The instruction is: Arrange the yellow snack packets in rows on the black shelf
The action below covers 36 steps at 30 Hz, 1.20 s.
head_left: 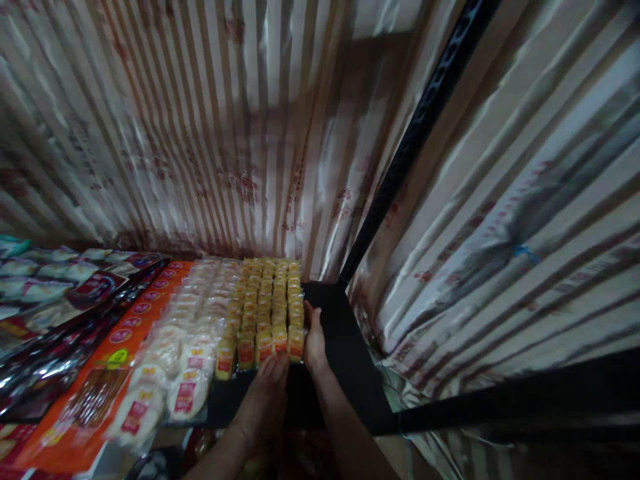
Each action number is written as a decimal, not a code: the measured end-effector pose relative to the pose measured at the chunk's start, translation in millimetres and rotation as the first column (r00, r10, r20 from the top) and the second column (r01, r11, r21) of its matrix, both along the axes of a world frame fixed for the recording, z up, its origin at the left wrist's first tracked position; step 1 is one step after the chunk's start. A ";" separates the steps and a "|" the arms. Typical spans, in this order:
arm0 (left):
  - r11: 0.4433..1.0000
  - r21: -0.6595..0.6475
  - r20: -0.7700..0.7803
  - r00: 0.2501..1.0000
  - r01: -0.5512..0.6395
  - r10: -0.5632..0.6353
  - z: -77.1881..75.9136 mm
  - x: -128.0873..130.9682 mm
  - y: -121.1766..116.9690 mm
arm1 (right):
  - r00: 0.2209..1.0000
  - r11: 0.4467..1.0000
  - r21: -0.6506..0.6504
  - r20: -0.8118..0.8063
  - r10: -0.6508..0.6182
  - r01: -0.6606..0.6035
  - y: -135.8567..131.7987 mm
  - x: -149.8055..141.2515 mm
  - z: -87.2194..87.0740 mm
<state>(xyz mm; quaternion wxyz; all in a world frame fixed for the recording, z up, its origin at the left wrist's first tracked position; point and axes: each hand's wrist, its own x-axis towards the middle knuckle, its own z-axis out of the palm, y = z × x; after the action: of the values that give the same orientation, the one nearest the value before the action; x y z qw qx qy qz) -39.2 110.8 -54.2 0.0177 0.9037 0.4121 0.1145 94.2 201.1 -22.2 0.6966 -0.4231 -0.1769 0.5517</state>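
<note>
Packs point(265, 307), yellow rows: right hand point(314, 343) at right edge, grip open; left hand point(270, 383) at front edge, can't tell grip; shelf point(345, 347) extends right toward post point(400, 169).

A black shelf point(345, 340) carries rows of yellow packets point(265, 310), round white packets point(189, 390) and an orange package point(133, 320).

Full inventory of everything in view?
Yellow packets: many, yellow, lower centre
Round packets: many, whitish, left of those
Orange packaging: uncertain, orange, further left
Other packs: several, dark and whitish, far left
Teal item: one, teal, left edge
Lower goods: unclear, mixed, beneath
Shelf: one, black, under packets
Post: one, black, shelf's rear corner
Beam: one, black, lower right
Sheeting: uncountable, striped, background
Scrap: one, blue, right
Left hand: one, yellow packets' front
Right hand: one, their right
</note>
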 end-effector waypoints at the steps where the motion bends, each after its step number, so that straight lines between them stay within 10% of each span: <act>1: 1.000 0.000 0.002 1.000 -0.002 0.002 -1.3 -0.2 0.0 | 1.000 1.000 0.002 -0.001 -0.016 0.016 2.5 1.2 1.1; 16: 1.000 0.031 0.000 1.000 0.005 -0.005 -21.1 -1.7 1.6 | 0.997 0.998 0.012 -0.058 0.059 -0.058 25.2 6.2 11.2; 36: 1.000 0.028 -0.007 1.000 0.000 0.000 -8.1 -2.9 -0.9 | 1.000 1.000 -0.012 0.006 0.022 -0.022 57.1 15.9 7.6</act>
<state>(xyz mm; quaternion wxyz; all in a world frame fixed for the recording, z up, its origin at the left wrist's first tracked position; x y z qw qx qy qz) -42.1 110.0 -62.3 0.0035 0.9043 0.4106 0.1171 110.2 258.1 -14.5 0.6873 -0.4269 -0.1807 0.5592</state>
